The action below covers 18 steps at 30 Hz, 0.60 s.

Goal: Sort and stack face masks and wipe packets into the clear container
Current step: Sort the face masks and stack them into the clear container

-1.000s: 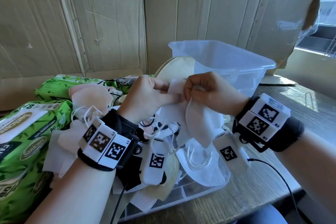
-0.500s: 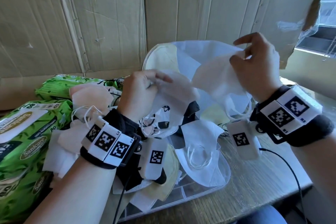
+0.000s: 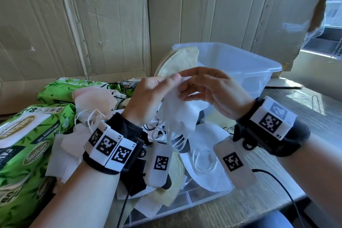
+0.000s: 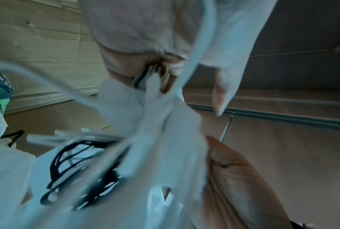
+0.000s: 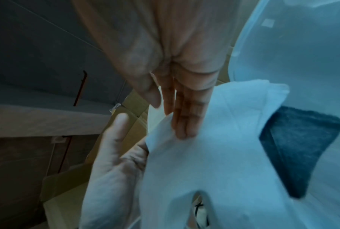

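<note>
Sorting masks: left hand [image 3: 148, 98] pinches white mask bunch [image 3: 177, 114], right hand [image 3: 212, 92] spread, fingertips touching; next, into the container [image 3: 240, 65].

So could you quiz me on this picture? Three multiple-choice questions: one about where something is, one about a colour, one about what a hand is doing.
1. Where is the clear container?
A. On the table behind the hands
B. On the person's lap
C. On top of the wipe packets

2. What colour are the wipe packets?
A. Red
B. Green
C. Blue

3. What is the left hand doing?
A. Lying flat on the table
B. Pinching a bunch of white masks
C. Holding a wipe packet

Answers:
1. A, it stands on the wooden table past both hands.
2. B, the wrappers are green with a leaf print.
3. B, the thumb and fingers grip the masks' top edge, while the right hand touches them with straight fingers.
</note>
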Available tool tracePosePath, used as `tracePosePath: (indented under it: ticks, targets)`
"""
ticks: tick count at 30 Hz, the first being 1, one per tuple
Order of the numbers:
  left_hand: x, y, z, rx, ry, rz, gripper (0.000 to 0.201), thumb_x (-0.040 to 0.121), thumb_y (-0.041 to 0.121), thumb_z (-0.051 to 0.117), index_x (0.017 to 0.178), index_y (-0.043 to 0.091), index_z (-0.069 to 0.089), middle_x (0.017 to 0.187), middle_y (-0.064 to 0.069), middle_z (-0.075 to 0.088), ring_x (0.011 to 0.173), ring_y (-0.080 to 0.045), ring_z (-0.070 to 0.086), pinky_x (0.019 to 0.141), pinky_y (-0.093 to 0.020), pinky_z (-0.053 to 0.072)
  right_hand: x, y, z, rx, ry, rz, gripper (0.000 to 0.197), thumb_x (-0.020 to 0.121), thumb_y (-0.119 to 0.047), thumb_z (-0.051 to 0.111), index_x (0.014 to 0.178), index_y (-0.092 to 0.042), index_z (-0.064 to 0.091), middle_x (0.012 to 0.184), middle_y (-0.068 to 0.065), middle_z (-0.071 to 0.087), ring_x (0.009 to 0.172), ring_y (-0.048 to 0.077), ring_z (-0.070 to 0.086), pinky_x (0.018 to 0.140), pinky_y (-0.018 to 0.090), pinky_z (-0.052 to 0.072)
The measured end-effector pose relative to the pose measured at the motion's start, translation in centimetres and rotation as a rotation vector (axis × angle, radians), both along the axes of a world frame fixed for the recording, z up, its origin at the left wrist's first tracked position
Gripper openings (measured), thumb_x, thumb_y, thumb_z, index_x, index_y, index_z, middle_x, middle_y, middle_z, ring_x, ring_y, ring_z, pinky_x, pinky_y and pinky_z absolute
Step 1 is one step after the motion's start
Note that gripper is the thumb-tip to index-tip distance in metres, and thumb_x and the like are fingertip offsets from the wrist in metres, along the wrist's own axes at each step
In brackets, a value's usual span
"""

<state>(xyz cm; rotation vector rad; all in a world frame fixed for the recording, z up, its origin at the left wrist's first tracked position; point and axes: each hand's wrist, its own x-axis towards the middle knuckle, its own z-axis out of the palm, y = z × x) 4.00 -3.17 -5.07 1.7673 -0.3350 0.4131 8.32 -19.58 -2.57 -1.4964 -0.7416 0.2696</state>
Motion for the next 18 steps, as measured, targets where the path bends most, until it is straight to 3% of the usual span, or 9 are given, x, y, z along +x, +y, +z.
tracePosePath:
  ticks: [2,4,6,8,11,13,15,18]
  targets:
    - [0.0,-0.5,-0.2,0.033,-0.041,0.020,0.036,0.068,0.041,0.072,0.091,0.014,0.075,0.087,-0.006,0.073,0.082,-0.015,0.060,0.078,-0.037,0.050,0.4,0.1,-0.4,-0.111,-0.184,-0.124,0.025,0.083,0.011,0.054,0.090,-0.011,0.061,0.074,0.010,0.060,0.064,0.021,0.058,0.067,0.030,0.053]
    - [0.1,-0.9,-0.4,0.057,-0.069,0.048,0.023,0.070,0.025,0.071,0.093,0.021,0.075,0.093,0.001,0.074,0.088,-0.011,0.065,0.081,-0.038,0.053,0.6,0.3,-0.9,-0.246,-0.430,-0.315,0.021,0.072,0.003,0.072,0.084,-0.012,0.063,0.066,-0.001,0.054,0.061,0.014,0.050,0.066,0.029,0.046]
    - [0.2,-1.0,-0.5,0.089,-0.106,0.065,0.023,0.074,0.016,0.067,0.096,0.019,0.074,0.096,0.007,0.073,0.094,-0.006,0.066,0.083,-0.031,0.053,0.9,0.3,-1.2,-0.323,-0.630,-0.480,0.024,0.066,-0.014,0.082,0.081,-0.008,0.065,0.068,-0.011,0.046,0.065,0.003,0.043,0.066,0.016,0.037]
    - [0.1,-1.0,-0.4,0.072,-0.123,0.047,0.023,0.079,0.004,0.069,0.095,0.019,0.072,0.091,0.016,0.073,0.092,0.000,0.065,0.079,-0.019,0.052,0.9,0.0,-1.1,-0.350,-0.728,-0.553,0.026,0.065,-0.025,0.082,0.073,-0.011,0.061,0.074,-0.012,0.041,0.070,-0.002,0.039,0.067,0.005,0.032]
    - [-0.2,-1.0,-0.2,0.044,-0.128,0.036,0.021,0.084,0.000,0.064,0.092,0.017,0.074,0.091,0.014,0.073,0.089,-0.001,0.065,0.076,-0.018,0.052,0.8,-0.5,-0.9,-0.422,-0.750,-0.520,0.022,0.073,-0.025,0.077,0.073,-0.016,0.057,0.082,-0.002,0.046,0.072,0.007,0.042,0.068,0.002,0.030]
    - [-0.3,-1.0,-0.2,0.021,-0.110,0.060,0.011,0.085,0.006,0.065,0.086,0.012,0.074,0.082,0.007,0.074,0.076,-0.004,0.066,0.067,-0.019,0.052,0.8,-0.8,-0.7,-0.433,-0.720,-0.479,0.019,0.079,-0.021,0.071,0.076,-0.016,0.053,0.078,-0.004,0.052,0.066,0.001,0.047,0.063,0.005,0.033]
    - [-0.4,-1.2,-0.1,-0.002,-0.101,0.070,0.007,0.084,0.010,0.065,0.083,0.013,0.072,0.075,0.015,0.072,0.070,0.006,0.064,0.061,-0.011,0.047,0.9,-1.1,-0.5,-0.391,-0.662,-0.459,0.022,0.081,-0.018,0.069,0.073,-0.019,0.049,0.071,-0.010,0.052,0.055,-0.007,0.049,0.055,0.007,0.034]
    - [-0.3,-1.4,0.0,-0.040,-0.100,0.052,0.016,0.082,0.003,0.066,0.095,0.011,0.070,0.087,0.027,0.066,0.082,0.022,0.057,0.068,-0.002,0.044,1.5,-1.4,-0.3,-0.299,-0.578,-0.435,0.030,0.074,-0.015,0.075,0.068,-0.029,0.049,0.066,-0.013,0.052,0.057,0.000,0.048,0.055,0.010,0.033]
